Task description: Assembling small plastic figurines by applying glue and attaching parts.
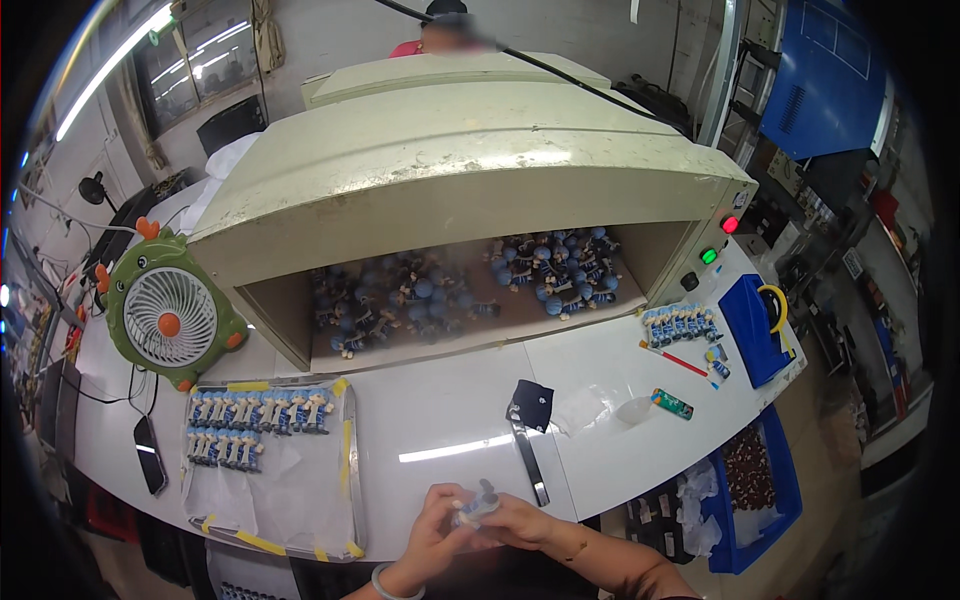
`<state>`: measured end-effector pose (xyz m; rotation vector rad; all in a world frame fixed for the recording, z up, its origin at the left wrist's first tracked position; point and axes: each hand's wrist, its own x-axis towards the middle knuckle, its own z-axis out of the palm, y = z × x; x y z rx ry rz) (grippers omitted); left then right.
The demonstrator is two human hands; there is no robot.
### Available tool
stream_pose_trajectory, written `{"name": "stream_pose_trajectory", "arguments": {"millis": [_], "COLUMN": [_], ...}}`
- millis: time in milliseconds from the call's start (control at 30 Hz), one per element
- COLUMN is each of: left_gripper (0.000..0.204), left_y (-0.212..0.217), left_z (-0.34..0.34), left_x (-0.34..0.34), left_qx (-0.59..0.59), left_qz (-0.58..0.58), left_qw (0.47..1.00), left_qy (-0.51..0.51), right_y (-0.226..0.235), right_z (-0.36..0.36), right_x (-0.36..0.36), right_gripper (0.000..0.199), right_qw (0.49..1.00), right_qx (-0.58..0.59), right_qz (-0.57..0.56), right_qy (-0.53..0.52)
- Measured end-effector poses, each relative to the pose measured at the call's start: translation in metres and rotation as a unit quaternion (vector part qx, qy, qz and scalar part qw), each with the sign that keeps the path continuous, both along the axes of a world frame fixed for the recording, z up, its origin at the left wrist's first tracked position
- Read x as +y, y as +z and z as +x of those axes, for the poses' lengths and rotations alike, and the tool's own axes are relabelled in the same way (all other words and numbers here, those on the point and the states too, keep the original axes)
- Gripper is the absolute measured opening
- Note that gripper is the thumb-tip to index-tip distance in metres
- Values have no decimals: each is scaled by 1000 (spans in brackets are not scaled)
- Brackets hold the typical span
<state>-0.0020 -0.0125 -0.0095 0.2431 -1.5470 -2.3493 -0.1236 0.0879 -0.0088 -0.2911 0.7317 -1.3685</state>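
Observation:
Near the front edge of the table, my left hand and my right hand meet around a small blue-and-white figurine. Fingers of both hands are closed on it; its finer details are blurred. Just beyond my right hand lies a long dark tool with a black cloth piece at its far end. To the left, a paper-lined tray edged with yellow tape carries two rows of similar figurines.
A cream booth holds piles of figurines. Left stand a green fan and a phone. At right are more figurines, a red brush, a green tube and a blue bin. A person is behind the booth.

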Motion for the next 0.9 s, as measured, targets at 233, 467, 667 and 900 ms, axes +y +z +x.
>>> {"name": "stream_pose_trajectory", "arguments": {"millis": [233, 467, 667, 900], "left_gripper": [26, 27, 27, 29], "left_y": [-11, -6, -2, -15], "left_z": [10, 0, -9, 1], "left_x": [7, -1, -6, -3], "left_qx": [-11, -3, 28, 4], "left_qz": [-47, -44, -10, -84], "left_qw": [999, 999, 1000, 996], "left_qy": [23, 0, -9, 6], "right_y": [1, 3, 4, -4], "right_z": [8, -3, -7, -3], "right_x": [8, 3, -4, 1], "right_gripper": [17, 23, 27, 27], "right_qw": [1000, 999, 999, 998], "right_qx": [-2, 37, 48, 64], "right_qz": [-19, 6, 14, -4], "right_qy": [-2, -1, -6, 2]}}
